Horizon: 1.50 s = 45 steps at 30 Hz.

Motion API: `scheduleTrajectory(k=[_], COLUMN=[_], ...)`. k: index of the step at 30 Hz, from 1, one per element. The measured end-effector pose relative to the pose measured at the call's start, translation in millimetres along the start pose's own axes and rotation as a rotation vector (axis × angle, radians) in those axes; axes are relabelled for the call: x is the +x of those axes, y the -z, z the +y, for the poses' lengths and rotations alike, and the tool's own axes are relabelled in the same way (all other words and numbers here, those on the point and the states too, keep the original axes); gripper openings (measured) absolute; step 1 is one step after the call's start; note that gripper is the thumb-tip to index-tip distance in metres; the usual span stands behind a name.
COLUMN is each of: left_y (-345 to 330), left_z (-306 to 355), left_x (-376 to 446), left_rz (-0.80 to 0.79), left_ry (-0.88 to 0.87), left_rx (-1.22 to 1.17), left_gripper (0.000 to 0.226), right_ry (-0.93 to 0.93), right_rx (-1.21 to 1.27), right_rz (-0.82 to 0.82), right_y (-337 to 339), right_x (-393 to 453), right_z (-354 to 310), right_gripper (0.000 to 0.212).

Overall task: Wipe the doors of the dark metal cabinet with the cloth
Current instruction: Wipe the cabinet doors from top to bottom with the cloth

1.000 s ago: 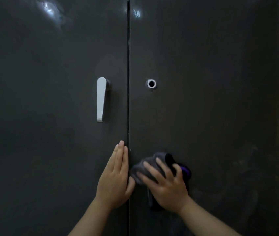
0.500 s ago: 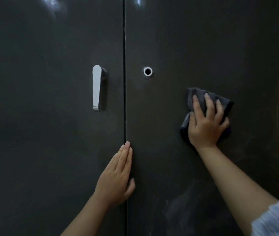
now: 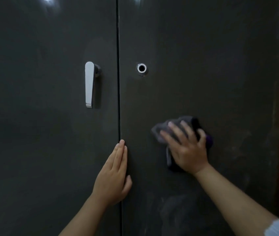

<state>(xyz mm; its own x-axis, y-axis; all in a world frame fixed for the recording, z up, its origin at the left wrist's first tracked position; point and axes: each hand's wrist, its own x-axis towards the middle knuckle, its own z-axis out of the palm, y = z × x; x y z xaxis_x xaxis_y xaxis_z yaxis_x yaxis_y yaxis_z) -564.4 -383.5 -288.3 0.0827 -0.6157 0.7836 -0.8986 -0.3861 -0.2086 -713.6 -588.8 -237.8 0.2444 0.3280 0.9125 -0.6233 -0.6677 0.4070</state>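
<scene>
The left hand (image 3: 114, 174) is laid flat, fingers straight and together, over the seam between the doors. The cloth (image 3: 183, 128) is pressed against the right door (image 3: 203, 65) under the spread right hand (image 3: 189, 151); smudged metal lies rightward and below, nearest that hand.

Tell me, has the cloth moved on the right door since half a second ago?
Yes. The cloth under the right hand has gone down and left, from level with the handle tip to well below the lock ring.

two doors (image 3: 50, 150) (dark), one cloth (image 3: 186, 121), one handle (image 3: 89, 84)
</scene>
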Motion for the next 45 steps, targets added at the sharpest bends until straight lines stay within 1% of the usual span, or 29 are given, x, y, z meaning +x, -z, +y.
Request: scheduleTrajectory(k=[2,3,4,5,6,8,10,12,15,17,19,21,23,24,26,28,29,31,33,36,38,40,42,44,45], left_y=[-1,-2,-2,-3,-4,-6,-8,-12,-19,-22,-23,-22,-18,-17,-15,-15,-14,-14,-15,-21,-28,-36,-43,-47,-48], left_z=[-1,-2,-2,-3,-4,-6,-9,-8,1,5,5,1,-3,-4,-6,-7,-7,-8,-9,-14,-18,-23,-29,-36,-38], left_x=[0,0,-1,-1,-3,-9,-15,-21,-27,-31,-37,-44,-50,-52,-55,-55,-56,-55,-54,-54,-56,-61,-70,-77,-78], left_rz=[0.007,0.013,0.020,0.027,0.034,0.045,0.046,0.046,0.042,0.043,0.025,0.002,-0.023,-0.035,-0.055,-0.058,-0.052,-0.042,-0.024,0.012,0.030,0.047,0.051,0.058,0.058], left_ry=[-0.004,-0.006,-0.008,-0.004,0.012,0.067,0.103,0.124,0.165,0.181,0.177,0.176,0.192,0.196,0.194,0.194,0.194,0.189,0.173,0.146,0.136,0.116,0.090,0.073,0.067], left_rx=[0.001,0.001,0.004,0.007,0.010,0.009,0.024,0.043,0.007,-0.017,0.000,0.026,0.034,0.045,0.074,0.089,0.093,0.092,0.088,0.057,0.025,0.022,0.027,0.044,0.046], left_gripper=[0.071,0.070,0.070,0.070,0.071,0.072,0.072,0.071,0.072,0.072,0.072,0.072,0.073,0.074,0.073,0.072,0.072,0.072,0.072,0.072,0.072,0.073,0.073,0.073,0.073], right_ry=[-0.306,-0.421,-0.503,-0.545,-0.544,-0.429,-0.239,-0.090,0.039,0.151,0.282,0.351,0.351,0.315,0.166,-0.003,-0.060,-0.110,-0.082,0.052,0.154,0.214,0.223,0.191,0.142], right_rx=[-0.013,-0.004,0.008,0.018,0.023,0.016,0.016,0.064,0.145,0.182,0.196,0.200,0.192,0.177,0.147,0.158,0.171,0.184,0.177,0.193,0.221,0.245,0.245,0.204,0.182], right_rz=[0.023,0.016,0.009,0.006,0.011,0.027,0.045,0.054,0.043,0.003,-0.052,-0.065,-0.035,-0.007,0.040,0.035,0.018,-0.007,-0.001,0.001,-0.035,-0.090,-0.092,-0.036,-0.003], right_y=[-2,-3,-4,-6,-7,-9,-8,-7,-6,-4,-2,0,0,0,-3,-5,-6,-6,-6,-5,-2,1,2,0,-1], right_x=[36,50,60,66,67,60,48,35,-1,-36,-68,-75,-56,-37,12,59,76,88,77,27,-20,-59,-70,-50,-33], right_z=[6,6,5,2,-3,-17,-35,-52,-79,-93,-99,-96,-90,-87,-81,-77,-77,-81,-85,-102,-118,-132,-135,-132,-130], right_gripper=[0.043,0.043,0.042,0.042,0.043,0.043,0.044,0.044,0.042,0.043,0.044,0.045,0.045,0.046,0.046,0.044,0.043,0.043,0.043,0.045,0.042,0.041,0.041,0.041,0.041])
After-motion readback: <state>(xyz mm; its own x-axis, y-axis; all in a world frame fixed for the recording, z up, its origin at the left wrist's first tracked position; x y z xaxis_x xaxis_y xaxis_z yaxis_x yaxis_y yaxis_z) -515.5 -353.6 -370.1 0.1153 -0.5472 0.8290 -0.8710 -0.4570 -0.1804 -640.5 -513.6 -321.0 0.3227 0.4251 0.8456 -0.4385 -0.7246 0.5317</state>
